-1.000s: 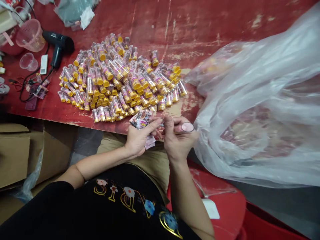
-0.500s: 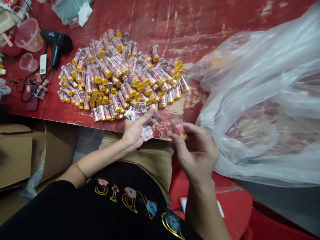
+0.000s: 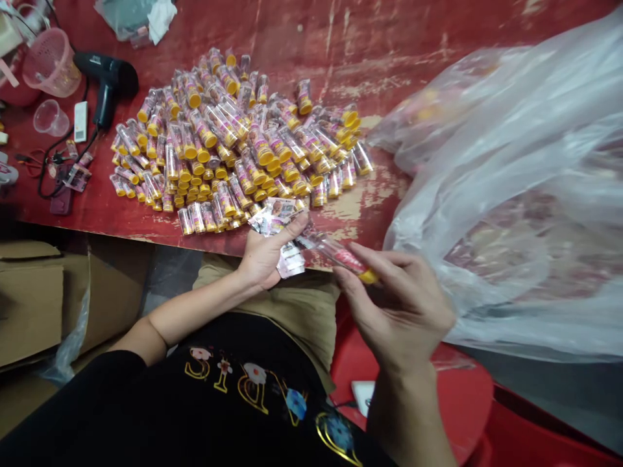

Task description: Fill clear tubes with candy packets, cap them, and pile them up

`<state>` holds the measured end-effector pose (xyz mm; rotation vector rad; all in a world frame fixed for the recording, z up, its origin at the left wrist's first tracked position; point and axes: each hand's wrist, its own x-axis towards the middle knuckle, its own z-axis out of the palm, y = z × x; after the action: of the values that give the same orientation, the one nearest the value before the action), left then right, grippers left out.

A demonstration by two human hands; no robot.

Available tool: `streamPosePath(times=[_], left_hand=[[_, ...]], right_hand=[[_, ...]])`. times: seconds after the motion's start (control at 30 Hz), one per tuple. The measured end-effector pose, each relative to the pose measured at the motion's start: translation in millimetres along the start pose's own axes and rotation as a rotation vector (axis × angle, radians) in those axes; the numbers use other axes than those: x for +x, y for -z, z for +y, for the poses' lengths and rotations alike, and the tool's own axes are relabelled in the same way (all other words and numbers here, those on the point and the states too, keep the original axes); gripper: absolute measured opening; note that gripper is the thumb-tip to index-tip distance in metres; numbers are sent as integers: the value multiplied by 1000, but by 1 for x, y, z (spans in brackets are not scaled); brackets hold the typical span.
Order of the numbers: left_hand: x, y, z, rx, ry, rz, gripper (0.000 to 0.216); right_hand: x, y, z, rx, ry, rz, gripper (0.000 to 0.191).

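Note:
My left hand (image 3: 265, 256) is closed on a small stack of printed labels (image 3: 277, 217) at the near edge of the red table (image 3: 389, 45). My right hand (image 3: 403, 305) pinches a clear plastic tube with a yellow cap (image 3: 343, 256), lying nearly level with its open end pointing left toward the labels. Just beyond the hands lies a big heap of the same yellow-capped tubes (image 3: 233, 143).
A large clear plastic bag (image 3: 511, 194) fills the right side. At the far left are a black hair dryer (image 3: 104, 81), a pink basket (image 3: 51, 61) and a small clear cup (image 3: 48, 117). Cardboard boxes (image 3: 29, 298) stand below the table's left edge.
My right hand drew away from the left, went toward the bag, and now holds a tube tilted level toward the labels. The left hand kept its labels and barely moved.

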<state>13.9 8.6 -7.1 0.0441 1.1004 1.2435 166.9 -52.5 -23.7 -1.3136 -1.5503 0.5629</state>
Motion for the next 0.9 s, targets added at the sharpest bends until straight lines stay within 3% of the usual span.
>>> streamPosePath(times=[0.13, 0.37, 0.6, 0.77, 0.9], left_hand=[[1, 0, 1, 3, -63, 6, 39], [2, -3, 4, -32, 42, 72, 36], [2, -2, 5, -28, 109, 104, 11], [0, -2, 1, -10, 90, 99, 27], [-2, 0, -2, -11, 53, 60, 47]], right_hand=[[-3, -2, -3, 126, -167, 49, 35], [-9, -18, 1, 340, -317, 140, 24], [-8, -21, 4, -11, -72, 117, 27], [-16, -24, 5, -235, 73, 184, 32], [-22, -25, 3, -212, 10, 194, 43]])
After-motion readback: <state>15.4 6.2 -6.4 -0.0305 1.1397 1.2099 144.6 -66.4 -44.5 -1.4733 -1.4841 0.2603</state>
